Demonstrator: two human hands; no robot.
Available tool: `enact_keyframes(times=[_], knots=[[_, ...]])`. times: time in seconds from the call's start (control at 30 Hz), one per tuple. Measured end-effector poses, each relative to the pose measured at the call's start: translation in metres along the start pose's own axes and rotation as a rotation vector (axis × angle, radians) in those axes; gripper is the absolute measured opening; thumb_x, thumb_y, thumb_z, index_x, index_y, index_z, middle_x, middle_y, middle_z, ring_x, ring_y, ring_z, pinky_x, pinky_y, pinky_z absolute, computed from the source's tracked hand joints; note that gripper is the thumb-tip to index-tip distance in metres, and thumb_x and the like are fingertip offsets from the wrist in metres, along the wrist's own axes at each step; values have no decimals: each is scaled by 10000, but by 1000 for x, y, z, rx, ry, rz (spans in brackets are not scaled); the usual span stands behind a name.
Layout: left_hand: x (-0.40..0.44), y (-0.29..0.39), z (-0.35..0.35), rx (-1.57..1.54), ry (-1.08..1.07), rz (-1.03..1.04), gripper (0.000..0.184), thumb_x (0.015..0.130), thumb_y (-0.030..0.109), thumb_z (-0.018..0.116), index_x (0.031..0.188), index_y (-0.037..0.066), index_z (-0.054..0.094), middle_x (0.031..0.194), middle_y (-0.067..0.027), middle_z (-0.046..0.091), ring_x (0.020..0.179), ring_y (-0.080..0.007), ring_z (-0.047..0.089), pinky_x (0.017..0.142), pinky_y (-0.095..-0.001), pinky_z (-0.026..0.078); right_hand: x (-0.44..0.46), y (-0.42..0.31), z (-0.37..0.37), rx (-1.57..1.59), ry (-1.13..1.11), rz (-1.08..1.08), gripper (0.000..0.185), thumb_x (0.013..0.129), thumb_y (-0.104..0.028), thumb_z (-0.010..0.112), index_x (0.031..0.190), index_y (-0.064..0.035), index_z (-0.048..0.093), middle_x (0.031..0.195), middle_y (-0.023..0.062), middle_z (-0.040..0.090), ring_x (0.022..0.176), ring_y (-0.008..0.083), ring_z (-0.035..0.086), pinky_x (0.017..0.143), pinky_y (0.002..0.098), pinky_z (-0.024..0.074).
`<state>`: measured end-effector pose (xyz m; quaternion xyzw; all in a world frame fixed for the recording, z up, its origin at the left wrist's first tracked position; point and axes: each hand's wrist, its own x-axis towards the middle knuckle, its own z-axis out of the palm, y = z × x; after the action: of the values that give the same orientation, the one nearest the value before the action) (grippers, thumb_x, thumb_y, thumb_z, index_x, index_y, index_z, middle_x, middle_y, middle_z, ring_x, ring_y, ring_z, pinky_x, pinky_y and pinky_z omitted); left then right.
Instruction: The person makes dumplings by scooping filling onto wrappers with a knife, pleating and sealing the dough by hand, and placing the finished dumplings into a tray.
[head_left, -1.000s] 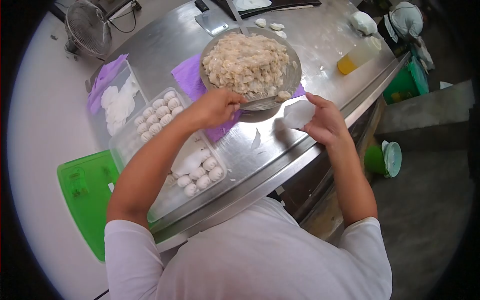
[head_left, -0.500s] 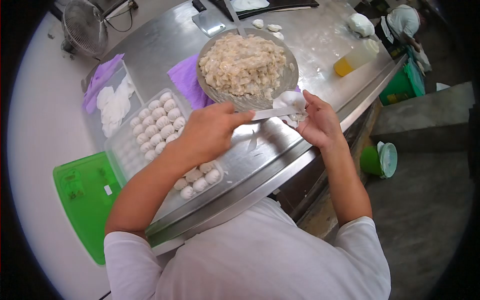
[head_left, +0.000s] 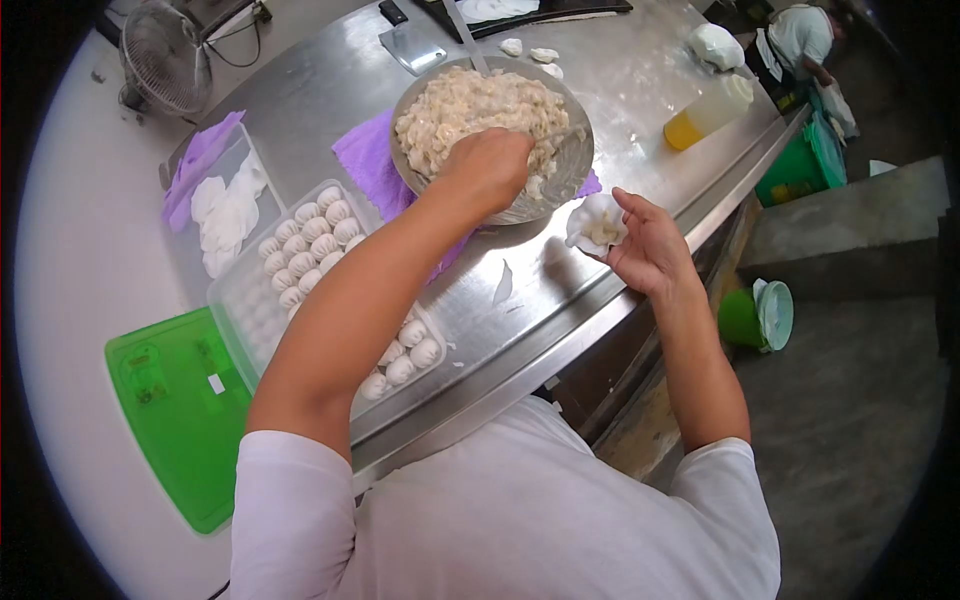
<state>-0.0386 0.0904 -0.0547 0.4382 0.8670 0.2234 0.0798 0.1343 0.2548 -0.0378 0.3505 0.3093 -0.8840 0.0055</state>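
Observation:
My left hand (head_left: 490,168) is closed around a flat metal spatula (head_left: 562,138) over the metal bowl (head_left: 408,92). The handle is hidden in my fist, and the blade dips toward the pale, chunky filling (head_left: 480,108) heaped inside. Beyond the bowl's near right side, my right hand (head_left: 648,245) cups a thin white dumpling wrapper (head_left: 580,222). A small dab of filling (head_left: 604,232) sits in the middle of that wrapper. My left forearm passes above a clear plastic tray (head_left: 237,322) and covers part of its rows of pleated dumplings (head_left: 322,246).
Purple cloth (head_left: 368,160) lies under the bowl on the steel table (head_left: 300,110). A cleaver (head_left: 412,48), a bottle of yellow liquid (head_left: 708,112) and a wrapped white lump (head_left: 716,46) stand farther back. A green lid (head_left: 175,400) lies at left. Another person (head_left: 803,40) bends at far right.
My left hand has moved away from the wrapper, up and over the bowl with the spatula. My right hand still holds the wrapper, now with filling plainly visible on it.

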Motion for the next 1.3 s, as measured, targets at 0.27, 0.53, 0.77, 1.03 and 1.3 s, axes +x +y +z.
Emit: enact_keyframes(times=[0.27, 0.53, 0.77, 1.03, 1.3], knots=[[-51, -28, -44, -121, -306, 10, 358, 809, 28, 606, 1143, 63, 729, 993, -226, 708, 979, -403, 672, 873, -472, 521, 4, 2, 1, 25, 4, -10, 300, 1045, -213, 472, 1227, 24, 494, 1111, 165, 616, 1019, 320, 650, 960, 517, 530], [-53, -23, -15, -41, -126, 36, 394, 836, 6, 559, 1194, 76, 707, 1011, -244, 700, 956, -396, 680, 858, -456, 522, 16, 5, 1, -65, 56, 47, 299, 1044, -204, 467, 1233, 26, 494, 1119, 165, 614, 1022, 330, 646, 950, 533, 532], [-77, -35, -46, -195, -339, -50, 373, 882, 30, 576, 1239, 65, 677, 1024, -225, 709, 916, -356, 699, 816, -411, 533, 15, 7, 5, -84, 29, 35, 323, 1046, -195, 446, 1264, 43, 474, 1157, 183, 610, 1034, 332, 649, 945, 540, 538], [-121, -2, -22, -245, -99, 70, 349, 903, 27, 609, 1229, 116, 698, 867, -158, 636, 806, -337, 635, 714, -417, 502, 2, 5, 19, 9, -22, 39, 409, 1061, -200, 396, 1369, 67, 411, 1312, 252, 560, 1208, 372, 592, 1050, 549, 489], [-127, 9, -60, -117, -26, 138, 360, 899, 33, 616, 1227, 156, 699, 894, -115, 636, 812, -324, 639, 711, -413, 510, 1, 11, 11, 17, -246, 39, 570, 1048, -410, 476, 1405, 33, 445, 1367, 210, 576, 1241, 357, 589, 1096, 521, 447]])
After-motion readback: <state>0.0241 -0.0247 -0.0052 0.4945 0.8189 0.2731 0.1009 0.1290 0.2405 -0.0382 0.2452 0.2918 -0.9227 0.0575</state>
